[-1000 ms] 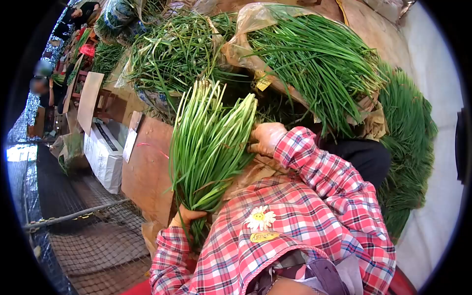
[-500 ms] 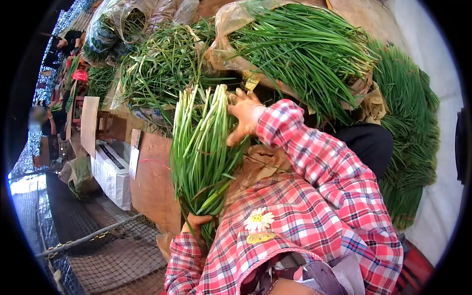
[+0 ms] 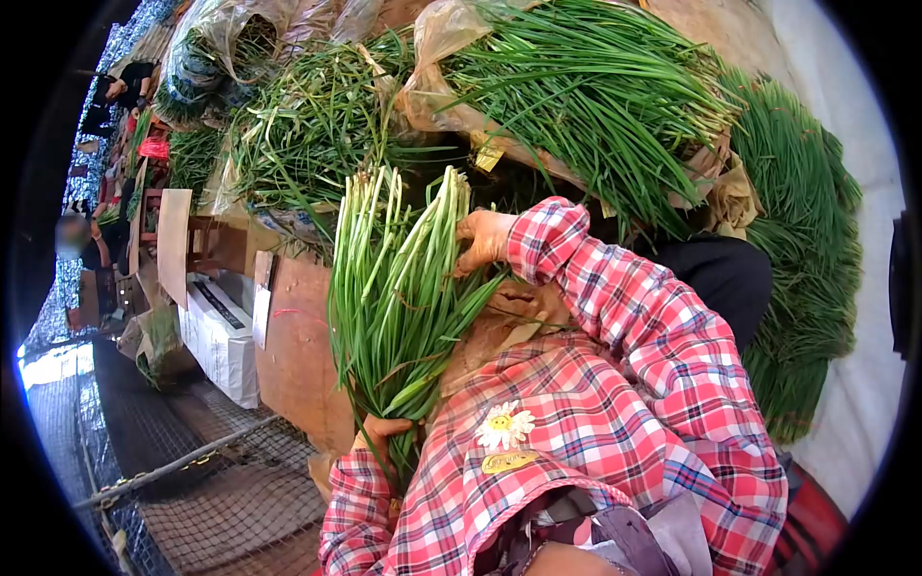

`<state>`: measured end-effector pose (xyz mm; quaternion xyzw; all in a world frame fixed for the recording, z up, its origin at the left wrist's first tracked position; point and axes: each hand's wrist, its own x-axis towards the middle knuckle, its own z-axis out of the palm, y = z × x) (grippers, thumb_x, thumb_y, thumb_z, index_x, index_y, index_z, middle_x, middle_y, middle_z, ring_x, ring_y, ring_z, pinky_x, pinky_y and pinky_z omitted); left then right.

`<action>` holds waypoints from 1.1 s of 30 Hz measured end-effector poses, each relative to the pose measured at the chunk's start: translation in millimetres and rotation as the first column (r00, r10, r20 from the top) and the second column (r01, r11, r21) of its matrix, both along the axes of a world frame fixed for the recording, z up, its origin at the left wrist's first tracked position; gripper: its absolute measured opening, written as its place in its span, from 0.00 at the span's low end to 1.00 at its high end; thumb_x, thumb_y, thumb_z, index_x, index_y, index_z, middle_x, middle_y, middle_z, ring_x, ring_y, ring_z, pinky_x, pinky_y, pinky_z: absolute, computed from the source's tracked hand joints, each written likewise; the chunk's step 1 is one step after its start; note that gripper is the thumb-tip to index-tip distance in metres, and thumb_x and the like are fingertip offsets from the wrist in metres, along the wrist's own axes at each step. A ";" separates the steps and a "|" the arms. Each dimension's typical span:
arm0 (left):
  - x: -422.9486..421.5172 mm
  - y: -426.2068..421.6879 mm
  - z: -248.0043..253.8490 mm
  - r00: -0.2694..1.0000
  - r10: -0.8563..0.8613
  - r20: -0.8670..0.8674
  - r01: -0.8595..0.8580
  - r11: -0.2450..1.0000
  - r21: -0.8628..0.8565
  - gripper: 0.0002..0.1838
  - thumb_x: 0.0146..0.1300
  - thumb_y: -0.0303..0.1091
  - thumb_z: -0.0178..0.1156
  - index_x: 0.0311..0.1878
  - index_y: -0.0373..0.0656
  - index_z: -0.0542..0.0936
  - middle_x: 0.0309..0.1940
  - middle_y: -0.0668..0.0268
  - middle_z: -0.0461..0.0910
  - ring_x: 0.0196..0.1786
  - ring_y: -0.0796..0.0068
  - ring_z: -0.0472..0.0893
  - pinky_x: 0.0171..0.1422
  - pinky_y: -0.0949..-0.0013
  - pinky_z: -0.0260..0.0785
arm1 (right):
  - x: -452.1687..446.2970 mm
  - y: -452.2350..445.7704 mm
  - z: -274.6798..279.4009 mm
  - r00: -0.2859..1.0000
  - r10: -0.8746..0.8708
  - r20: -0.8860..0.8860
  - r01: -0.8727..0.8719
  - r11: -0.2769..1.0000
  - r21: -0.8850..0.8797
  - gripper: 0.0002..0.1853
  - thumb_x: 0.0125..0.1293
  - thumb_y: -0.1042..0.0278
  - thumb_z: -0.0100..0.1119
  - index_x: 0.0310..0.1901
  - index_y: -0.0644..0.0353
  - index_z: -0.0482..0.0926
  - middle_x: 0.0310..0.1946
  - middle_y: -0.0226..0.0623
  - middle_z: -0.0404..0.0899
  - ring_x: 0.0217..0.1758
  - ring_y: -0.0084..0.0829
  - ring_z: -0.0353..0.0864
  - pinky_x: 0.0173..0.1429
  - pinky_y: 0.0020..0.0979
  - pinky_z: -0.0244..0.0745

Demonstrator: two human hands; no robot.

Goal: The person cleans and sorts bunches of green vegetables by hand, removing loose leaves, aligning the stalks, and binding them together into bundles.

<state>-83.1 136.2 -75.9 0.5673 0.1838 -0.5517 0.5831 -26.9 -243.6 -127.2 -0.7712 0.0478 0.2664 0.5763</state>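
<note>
A bunch of long green stalks (image 3: 394, 298) stands upright in front of me, its pale ends at the top. Low on the bunch, my left hand (image 3: 386, 432) is closed round the leafy ends. My right hand (image 3: 485, 240) is at the upper right side of the bunch, its fingers bent against the pale stalks; the fingertips are partly hidden among them. Brown paper (image 3: 504, 326) lies beside the bunch, over my checked shirt.
Behind the bunch is a loose heap of greens (image 3: 307, 134). A larger pile of green stalks (image 3: 595, 96) lies on plastic at the upper right, with tied bundles (image 3: 797, 250) beyond it. A white box (image 3: 219, 336) and a brown board (image 3: 303, 355) stand left.
My right hand opened and moved up the bunch, then closed against its right side. Some stalks there now lean outward to the right. My left hand keeps its hold at the bottom.
</note>
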 end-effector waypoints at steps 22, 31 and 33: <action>-0.2 -7.1 -0.8 0.981 -0.011 0.194 0.011 1.000 0.000 0.22 0.49 0.33 0.64 0.48 0.37 0.76 0.39 0.59 0.81 0.42 0.65 0.79 0.47 0.68 0.71 | 1.4 -170.1 30.3 0.182 -0.980 0.073 0.923 0.196 0.330 0.12 0.59 0.72 0.54 0.45 0.61 0.77 0.21 0.25 0.69 0.15 0.14 0.56 0.18 0.16 0.62; 9.2 -1.1 34.2 0.575 -0.526 0.627 0.330 0.850 0.410 0.22 0.51 0.36 0.65 0.49 0.38 0.76 0.40 0.60 0.81 0.45 0.65 0.79 0.50 0.68 0.70 | 25.4 -50.3 6.0 0.913 0.317 0.257 -0.192 0.890 -0.413 0.48 0.44 0.33 0.63 0.64 0.53 0.62 0.61 0.47 0.66 0.65 0.44 0.61 0.68 0.38 0.56; 12.1 11.8 27.0 0.197 -0.772 0.604 0.422 0.623 0.659 0.19 0.53 0.37 0.64 0.48 0.41 0.76 0.42 0.58 0.80 0.45 0.64 0.79 0.49 0.68 0.70 | 7.1 -23.5 -1.5 0.856 0.516 0.032 -0.359 0.638 -0.682 0.45 0.40 0.33 0.65 0.60 0.50 0.69 0.59 0.44 0.68 0.68 0.42 0.56 0.69 0.46 0.51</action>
